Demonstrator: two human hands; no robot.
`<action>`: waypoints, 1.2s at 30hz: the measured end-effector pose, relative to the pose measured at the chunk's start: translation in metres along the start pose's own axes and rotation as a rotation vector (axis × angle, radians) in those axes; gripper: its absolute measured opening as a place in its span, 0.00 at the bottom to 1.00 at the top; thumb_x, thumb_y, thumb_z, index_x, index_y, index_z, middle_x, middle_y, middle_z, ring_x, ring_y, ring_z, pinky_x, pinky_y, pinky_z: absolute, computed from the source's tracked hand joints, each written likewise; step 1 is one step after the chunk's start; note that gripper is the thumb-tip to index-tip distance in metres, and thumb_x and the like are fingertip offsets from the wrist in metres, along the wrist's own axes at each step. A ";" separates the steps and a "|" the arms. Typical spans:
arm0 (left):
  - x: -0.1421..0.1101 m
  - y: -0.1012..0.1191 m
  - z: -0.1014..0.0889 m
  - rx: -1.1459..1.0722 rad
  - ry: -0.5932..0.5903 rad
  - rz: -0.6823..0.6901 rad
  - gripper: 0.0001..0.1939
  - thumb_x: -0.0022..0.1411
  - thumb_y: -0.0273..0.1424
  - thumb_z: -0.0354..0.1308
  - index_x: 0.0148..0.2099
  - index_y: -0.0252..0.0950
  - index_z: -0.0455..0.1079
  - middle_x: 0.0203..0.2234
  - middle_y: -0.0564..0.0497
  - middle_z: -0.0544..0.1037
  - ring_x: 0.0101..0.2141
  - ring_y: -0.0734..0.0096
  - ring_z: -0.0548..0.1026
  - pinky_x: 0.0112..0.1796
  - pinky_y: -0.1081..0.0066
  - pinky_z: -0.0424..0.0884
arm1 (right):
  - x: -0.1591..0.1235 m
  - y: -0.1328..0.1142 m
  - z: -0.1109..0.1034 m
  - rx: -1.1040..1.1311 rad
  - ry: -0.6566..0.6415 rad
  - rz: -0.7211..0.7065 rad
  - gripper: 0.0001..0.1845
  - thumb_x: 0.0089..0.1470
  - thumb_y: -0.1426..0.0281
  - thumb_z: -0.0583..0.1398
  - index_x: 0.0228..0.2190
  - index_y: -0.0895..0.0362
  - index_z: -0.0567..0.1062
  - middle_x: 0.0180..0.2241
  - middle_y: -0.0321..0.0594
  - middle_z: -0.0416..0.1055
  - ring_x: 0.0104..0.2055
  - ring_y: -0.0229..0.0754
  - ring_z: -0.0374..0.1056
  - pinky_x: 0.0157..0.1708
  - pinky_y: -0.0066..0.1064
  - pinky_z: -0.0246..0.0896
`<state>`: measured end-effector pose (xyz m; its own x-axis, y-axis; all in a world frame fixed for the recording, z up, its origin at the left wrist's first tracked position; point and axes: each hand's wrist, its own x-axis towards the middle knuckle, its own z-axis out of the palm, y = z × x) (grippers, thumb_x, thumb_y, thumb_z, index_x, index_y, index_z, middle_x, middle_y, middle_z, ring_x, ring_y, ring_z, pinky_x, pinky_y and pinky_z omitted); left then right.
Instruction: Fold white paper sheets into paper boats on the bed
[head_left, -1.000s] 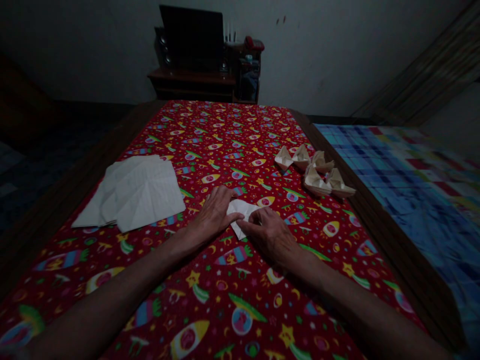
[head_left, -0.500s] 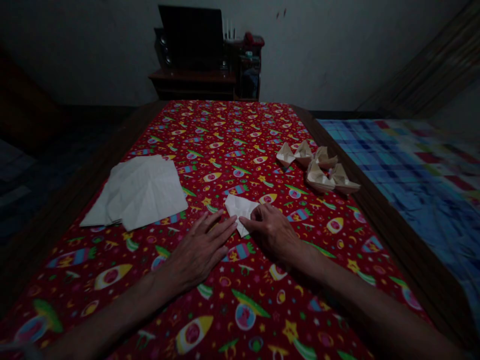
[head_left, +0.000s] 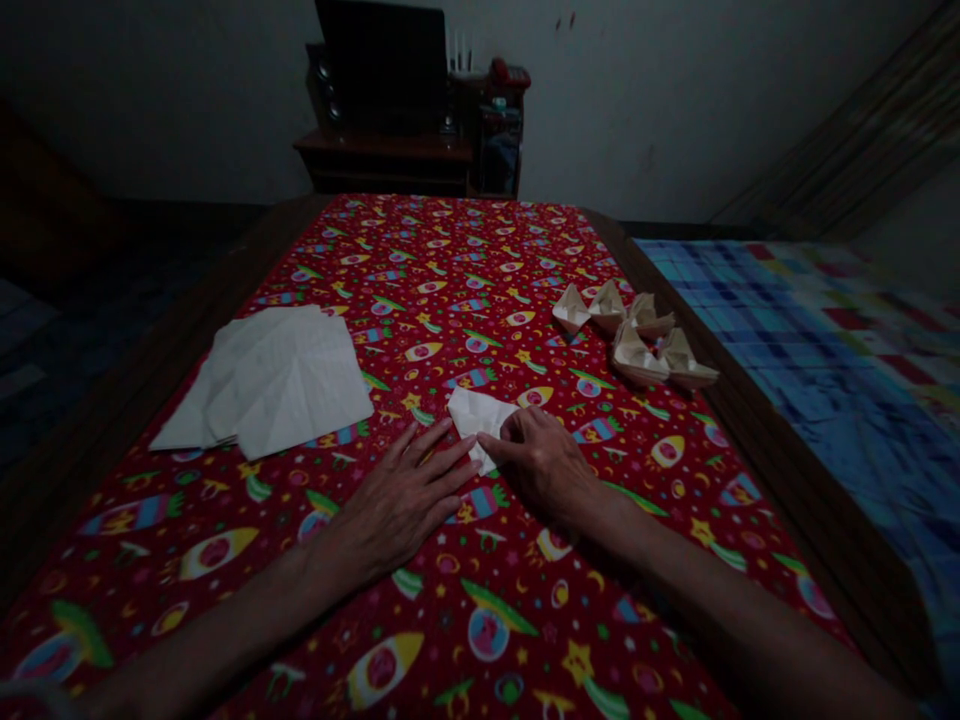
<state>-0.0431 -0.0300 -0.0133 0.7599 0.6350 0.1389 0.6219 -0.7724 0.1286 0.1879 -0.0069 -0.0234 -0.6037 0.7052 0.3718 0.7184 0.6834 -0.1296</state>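
Observation:
A small piece of folded white paper (head_left: 478,408) lies on the red patterned cloth in front of me, its lower part covered by fingers. My right hand (head_left: 546,455) pinches its right side, thumb and forefinger together near the middle of the paper. Flat beside it rests my left hand (head_left: 409,490), fingers spread, with the fingertips touching the paper's lower left edge. To the left is a fanned stack of white paper sheets (head_left: 277,380). Several folded paper boats (head_left: 637,358) stand grouped at the right side of the cloth.
The red cloth (head_left: 450,270) covers a long dark wooden table (head_left: 810,530). Beyond its far end stand a cabinet (head_left: 382,155) with a black screen (head_left: 382,65) and a red telephone (head_left: 510,73). A surface with a blue checked cover (head_left: 720,290) adjoins on the right.
Both hands stay almost in place at the folded paper. The left fingertips shift very slightly over its lower edge, and the camera view tilts a little.

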 end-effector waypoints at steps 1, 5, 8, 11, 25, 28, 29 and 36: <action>-0.001 0.000 0.001 -0.007 -0.009 0.000 0.20 0.68 0.33 0.45 0.61 0.45 0.58 0.62 0.56 0.57 0.63 0.57 0.45 0.60 0.49 0.48 | 0.000 0.000 0.000 -0.001 -0.002 0.000 0.12 0.58 0.72 0.56 0.43 0.50 0.73 0.31 0.39 0.64 0.32 0.39 0.54 0.30 0.31 0.47; -0.004 0.001 0.003 -0.050 -0.016 0.008 0.21 0.67 0.33 0.45 0.62 0.46 0.56 0.62 0.56 0.56 0.63 0.56 0.46 0.59 0.48 0.50 | -0.001 0.000 0.000 -0.009 -0.006 0.003 0.12 0.58 0.72 0.56 0.44 0.50 0.72 0.31 0.39 0.64 0.32 0.39 0.54 0.30 0.31 0.47; -0.006 -0.001 0.002 -0.111 -0.009 0.013 0.21 0.67 0.32 0.45 0.62 0.48 0.57 0.62 0.55 0.58 0.63 0.58 0.48 0.59 0.47 0.49 | 0.000 -0.001 -0.002 -0.008 -0.016 0.003 0.12 0.58 0.72 0.55 0.44 0.50 0.72 0.31 0.39 0.64 0.33 0.39 0.55 0.30 0.31 0.48; -0.004 -0.004 -0.001 -0.195 0.003 -0.012 0.21 0.68 0.30 0.42 0.61 0.45 0.57 0.60 0.53 0.61 0.62 0.62 0.52 0.59 0.51 0.51 | 0.000 -0.001 -0.002 -0.011 -0.018 0.013 0.12 0.58 0.71 0.55 0.44 0.50 0.73 0.31 0.40 0.64 0.33 0.40 0.55 0.30 0.31 0.47; 0.017 -0.012 0.003 0.098 0.026 -0.077 0.24 0.68 0.37 0.42 0.63 0.36 0.53 0.62 0.46 0.56 0.62 0.61 0.52 0.59 0.52 0.47 | -0.003 -0.007 -0.006 -0.014 -0.078 0.035 0.17 0.58 0.74 0.54 0.49 0.53 0.68 0.35 0.43 0.64 0.36 0.42 0.54 0.35 0.33 0.51; 0.021 -0.020 0.002 0.114 0.062 -0.133 0.23 0.68 0.36 0.43 0.62 0.33 0.55 0.61 0.44 0.58 0.62 0.60 0.53 0.59 0.51 0.48 | -0.003 -0.007 -0.006 -0.022 -0.098 0.047 0.18 0.58 0.75 0.54 0.50 0.54 0.68 0.36 0.43 0.64 0.37 0.42 0.54 0.36 0.34 0.52; 0.022 -0.022 0.001 0.111 0.077 -0.139 0.23 0.68 0.35 0.43 0.62 0.33 0.56 0.61 0.44 0.59 0.61 0.59 0.54 0.59 0.50 0.49 | -0.004 -0.007 -0.006 -0.019 -0.098 0.049 0.18 0.58 0.75 0.53 0.50 0.54 0.68 0.36 0.43 0.64 0.37 0.42 0.54 0.36 0.34 0.52; 0.047 -0.038 -0.003 -0.052 0.225 -0.041 0.16 0.67 0.31 0.46 0.51 0.35 0.69 0.52 0.45 0.71 0.57 0.61 0.62 0.57 0.55 0.58 | -0.005 -0.004 -0.006 0.080 -0.003 0.057 0.17 0.60 0.73 0.52 0.50 0.54 0.66 0.36 0.43 0.65 0.37 0.42 0.57 0.37 0.34 0.56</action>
<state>-0.0317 0.0297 -0.0092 0.6695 0.6566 0.3473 0.6360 -0.7483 0.1885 0.1901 -0.0144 -0.0195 -0.5639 0.7440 0.3586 0.7218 0.6549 -0.2238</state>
